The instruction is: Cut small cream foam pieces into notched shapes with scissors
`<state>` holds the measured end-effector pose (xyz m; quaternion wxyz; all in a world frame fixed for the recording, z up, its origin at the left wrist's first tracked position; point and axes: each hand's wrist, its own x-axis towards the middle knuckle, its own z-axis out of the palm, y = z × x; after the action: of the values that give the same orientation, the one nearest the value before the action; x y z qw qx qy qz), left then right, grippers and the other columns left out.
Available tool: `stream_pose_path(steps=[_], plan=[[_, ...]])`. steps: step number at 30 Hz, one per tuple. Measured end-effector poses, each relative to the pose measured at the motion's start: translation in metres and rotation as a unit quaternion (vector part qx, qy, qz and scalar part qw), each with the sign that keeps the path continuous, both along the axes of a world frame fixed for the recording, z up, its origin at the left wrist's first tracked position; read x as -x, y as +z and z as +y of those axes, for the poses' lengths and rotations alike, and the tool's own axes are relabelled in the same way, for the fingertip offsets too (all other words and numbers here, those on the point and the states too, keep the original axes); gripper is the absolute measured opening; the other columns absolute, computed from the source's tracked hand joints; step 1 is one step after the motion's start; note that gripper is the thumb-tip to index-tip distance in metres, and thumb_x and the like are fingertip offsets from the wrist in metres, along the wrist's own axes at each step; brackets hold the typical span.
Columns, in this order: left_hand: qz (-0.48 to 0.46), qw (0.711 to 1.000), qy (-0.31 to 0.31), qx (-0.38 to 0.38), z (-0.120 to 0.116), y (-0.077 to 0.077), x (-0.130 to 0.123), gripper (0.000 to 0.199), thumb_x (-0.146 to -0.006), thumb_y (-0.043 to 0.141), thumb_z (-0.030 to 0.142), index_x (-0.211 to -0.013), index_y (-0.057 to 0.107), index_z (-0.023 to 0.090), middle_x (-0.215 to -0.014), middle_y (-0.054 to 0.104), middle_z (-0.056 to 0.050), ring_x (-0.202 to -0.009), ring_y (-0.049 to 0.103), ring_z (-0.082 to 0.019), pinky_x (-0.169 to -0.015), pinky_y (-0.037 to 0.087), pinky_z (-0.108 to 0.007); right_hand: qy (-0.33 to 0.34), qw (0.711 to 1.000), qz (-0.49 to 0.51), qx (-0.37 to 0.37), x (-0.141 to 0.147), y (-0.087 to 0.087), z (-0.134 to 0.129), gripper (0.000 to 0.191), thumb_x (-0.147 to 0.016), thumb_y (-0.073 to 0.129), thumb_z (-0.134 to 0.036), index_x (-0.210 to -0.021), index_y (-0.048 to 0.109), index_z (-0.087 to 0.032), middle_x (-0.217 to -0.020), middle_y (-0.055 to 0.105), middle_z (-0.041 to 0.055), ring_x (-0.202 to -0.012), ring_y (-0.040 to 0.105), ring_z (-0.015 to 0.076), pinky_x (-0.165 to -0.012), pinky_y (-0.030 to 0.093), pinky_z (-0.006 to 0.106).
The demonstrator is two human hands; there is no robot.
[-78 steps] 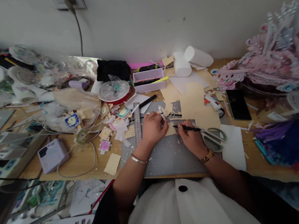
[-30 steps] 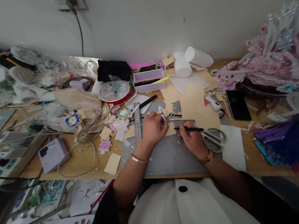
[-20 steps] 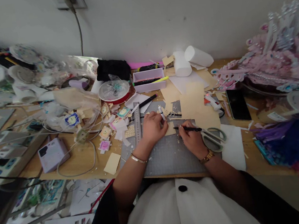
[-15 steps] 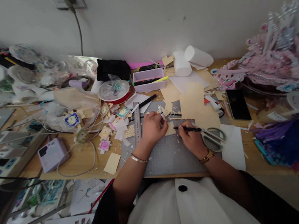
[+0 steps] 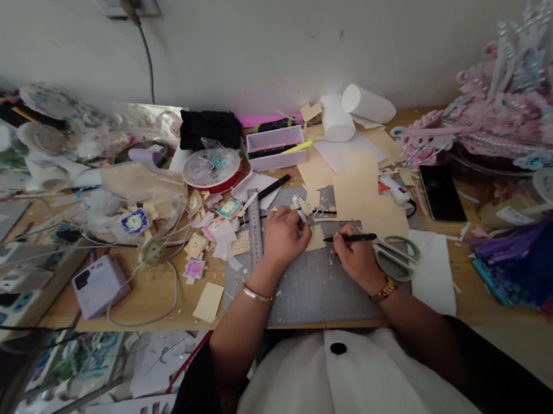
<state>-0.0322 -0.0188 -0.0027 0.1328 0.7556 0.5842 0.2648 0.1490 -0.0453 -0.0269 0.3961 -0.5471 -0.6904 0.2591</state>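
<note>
In the centre of the frame I count two hands, my left hand (image 5: 286, 234) and my right hand (image 5: 357, 259), with one pen in each: one white pen (image 5: 300, 209), one black pen (image 5: 362, 237). Around them I have one cutting mat (image 5: 308, 300), one ruler (image 5: 255, 231), one pair of scissors (image 5: 398, 274) and, right of centre, one phone (image 5: 441, 193). Upper centre, I see one lilac tray (image 5: 278, 161), one black pouch (image 5: 210, 128) and two white rolls (image 5: 337, 120); left of centre, one blank cream card (image 5: 209, 302). The small drawn cards (image 5: 195, 245) overlap too much for me to number.
</note>
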Motion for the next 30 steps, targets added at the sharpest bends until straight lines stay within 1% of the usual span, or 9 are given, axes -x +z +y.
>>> stream_pose_path(steps=[5,12,17,21,30], plan=[[0.004,1.0,0.0,-0.002,0.0002,-0.0016,0.0001,0.007,-0.081,0.056,0.022,-0.076,0.059,0.019,-0.076,0.068,-0.007,-0.088,0.062,-0.026,-0.081,0.042,-0.041,-0.02,1.0,0.001,-0.004,0.0007,-0.0006,-0.0007,0.023,-0.091,0.046,-0.03,-0.069,0.041,-0.025,-0.058,0.047,-0.0033,-0.055,0.046,0.0163,-0.059,0.036,0.031],[0.009,1.0,0.0,-0.005,0.0009,-0.002,-0.0003,0.008,-0.081,0.056,0.022,-0.074,0.058,0.019,-0.076,0.067,-0.008,-0.088,0.062,-0.027,-0.08,0.043,-0.041,-0.003,1.0,0.009,0.008,0.0003,-0.0006,-0.0004,0.021,-0.091,0.046,-0.032,-0.071,0.044,-0.025,-0.061,0.052,-0.0016,-0.058,0.05,0.0173,-0.061,0.037,0.031],[0.01,1.0,0.002,-0.009,0.0009,-0.0032,-0.0001,0.007,-0.081,0.057,0.021,-0.074,0.058,0.019,-0.076,0.067,-0.007,-0.088,0.062,-0.027,-0.08,0.043,-0.041,-0.009,0.999,0.045,0.004,-0.0019,0.0001,-0.0018,0.025,-0.091,0.047,-0.03,-0.066,0.043,-0.025,-0.057,0.047,-0.0034,-0.054,0.047,0.0156,-0.059,0.036,0.03],[0.006,1.0,0.002,-0.013,0.0008,-0.003,0.0,0.007,-0.081,0.056,0.021,-0.075,0.058,0.02,-0.074,0.067,-0.006,-0.087,0.062,-0.026,-0.08,0.043,-0.041,0.003,0.999,0.038,0.011,-0.0017,0.0027,-0.0027,0.027,-0.09,0.047,-0.029,-0.064,0.042,-0.025,-0.055,0.045,-0.0039,-0.053,0.045,0.0151,-0.058,0.035,0.03],[0.005,1.0,0.004,-0.016,0.0012,-0.0046,0.0002,0.007,-0.08,0.057,0.021,-0.074,0.059,0.019,-0.076,0.068,-0.007,-0.088,0.063,-0.026,-0.08,0.043,-0.041,0.013,1.0,0.007,0.019,-0.0009,0.0057,-0.0022,0.025,-0.09,0.046,-0.03,-0.066,0.042,-0.025,-0.057,0.048,-0.0026,-0.055,0.047,0.0166,-0.059,0.035,0.031]])
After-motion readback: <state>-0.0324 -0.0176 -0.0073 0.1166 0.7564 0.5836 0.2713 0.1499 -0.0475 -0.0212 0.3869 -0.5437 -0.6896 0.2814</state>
